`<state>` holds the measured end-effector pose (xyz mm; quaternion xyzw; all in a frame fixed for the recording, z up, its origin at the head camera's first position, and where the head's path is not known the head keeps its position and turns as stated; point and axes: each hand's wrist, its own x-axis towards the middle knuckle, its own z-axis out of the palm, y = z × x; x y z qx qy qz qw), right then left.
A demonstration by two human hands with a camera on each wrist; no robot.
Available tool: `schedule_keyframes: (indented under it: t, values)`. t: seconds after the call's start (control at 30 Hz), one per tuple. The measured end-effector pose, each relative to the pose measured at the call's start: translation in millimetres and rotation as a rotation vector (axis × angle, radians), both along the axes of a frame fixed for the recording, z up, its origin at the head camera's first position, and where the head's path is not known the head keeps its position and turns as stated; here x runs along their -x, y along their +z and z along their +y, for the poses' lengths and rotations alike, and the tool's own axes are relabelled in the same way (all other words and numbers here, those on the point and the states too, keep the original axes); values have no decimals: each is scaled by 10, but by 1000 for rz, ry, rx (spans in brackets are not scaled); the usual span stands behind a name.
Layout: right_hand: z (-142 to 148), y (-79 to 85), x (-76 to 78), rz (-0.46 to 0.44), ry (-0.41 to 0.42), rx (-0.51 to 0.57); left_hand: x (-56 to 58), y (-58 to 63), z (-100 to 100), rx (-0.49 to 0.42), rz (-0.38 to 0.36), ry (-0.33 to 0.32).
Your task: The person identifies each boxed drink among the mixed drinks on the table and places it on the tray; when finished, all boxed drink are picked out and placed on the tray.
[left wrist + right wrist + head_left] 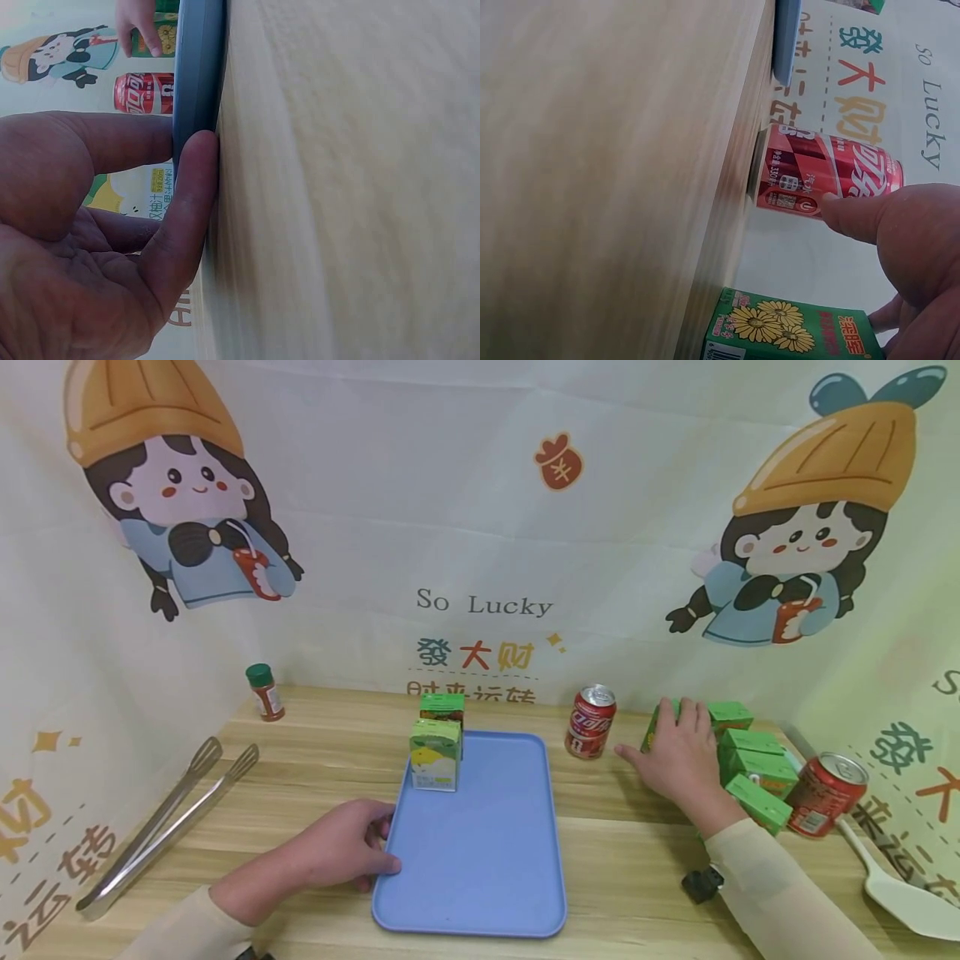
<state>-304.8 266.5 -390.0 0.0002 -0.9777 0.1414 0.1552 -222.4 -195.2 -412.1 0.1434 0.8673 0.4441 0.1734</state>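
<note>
My left hand (pixel 337 843) grips the left rim of a blue tray (pixel 480 847), with thumb and a finger on either side of the edge in the left wrist view. At the tray's far left corner, a drink carton with a yellow fruit picture (pixel 436 764) stands in front of another green-topped carton (pixel 442 702). My right hand (pixel 684 756) reaches over a green drink carton with yellow flowers (pixel 795 326). Its thumb is spread away from that carton, while its other fingers are at the carton's top, partly hidden. A red soda can (pixel 590 722) stands left of the thumb.
Several green cartons (pixel 757 768) cluster at the right, beside a second red can (pixel 827 793). A white spatula (pixel 907 897) lies at the right edge. Metal tongs (pixel 161 827) and a green-capped spice bottle (pixel 266 692) are at the left. A printed cloth hangs behind.
</note>
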Motion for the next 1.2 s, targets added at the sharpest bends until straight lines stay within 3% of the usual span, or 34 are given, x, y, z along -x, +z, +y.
schedule_keyframes:
  t: [0.5,0.87,1.2]
  values:
    - [18,37,-10,-14,-63,69,-3,14,5,7,-8,5]
    - [64,64,39,-74,-62,342,2,9,0,11,-6,4]
    - [112,16,82,-26,-102,510,8,0,3,15,-16,13]
